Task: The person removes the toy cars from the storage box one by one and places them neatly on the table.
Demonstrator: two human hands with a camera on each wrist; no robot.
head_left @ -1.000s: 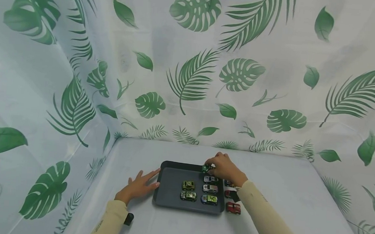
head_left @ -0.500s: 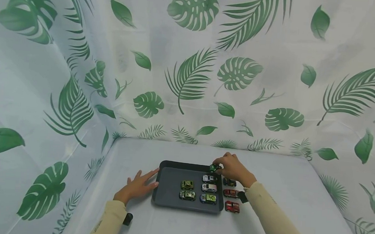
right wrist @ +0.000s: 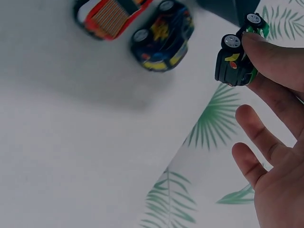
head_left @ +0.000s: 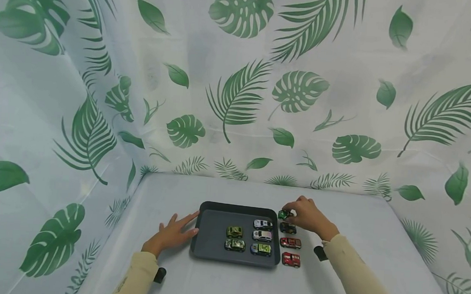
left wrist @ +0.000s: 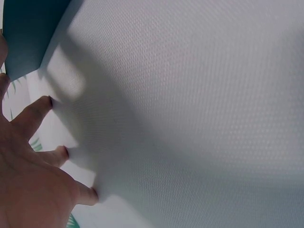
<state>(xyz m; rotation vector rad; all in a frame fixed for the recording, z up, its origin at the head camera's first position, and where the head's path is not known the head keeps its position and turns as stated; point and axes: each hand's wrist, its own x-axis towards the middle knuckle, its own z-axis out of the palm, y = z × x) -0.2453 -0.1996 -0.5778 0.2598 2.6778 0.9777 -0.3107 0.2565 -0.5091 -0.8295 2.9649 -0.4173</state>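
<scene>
My right hand (head_left: pixel 308 215) pinches a green toy car (head_left: pixel 284 214) between thumb and fingers, just beyond the tray's far right corner. In the right wrist view that green toy car (right wrist: pixel 236 52) shows its wheels and dark rear. A dark toy car (head_left: pixel 288 228) with yellow marks sits right below it on the table. The grey tray (head_left: pixel 212 250) holds several toy cars, among them a white one (head_left: pixel 262 236) and an olive one (head_left: pixel 234 231). My left hand (head_left: pixel 172 234) lies with fingers spread, its fingertips at the tray's left edge.
Outside the tray's right edge, an orange-red toy car (head_left: pixel 290 243) and a red toy car (head_left: pixel 291 259) stand in a column with the dark one. A white cloth covers the table (head_left: pixel 226 285). Leaf-printed curtains (head_left: pixel 239 92) rise behind and at the left.
My right hand has carried the green car rightward, from above the tray's far right corner to outside its right edge. The left hand has stayed at the tray's left side.
</scene>
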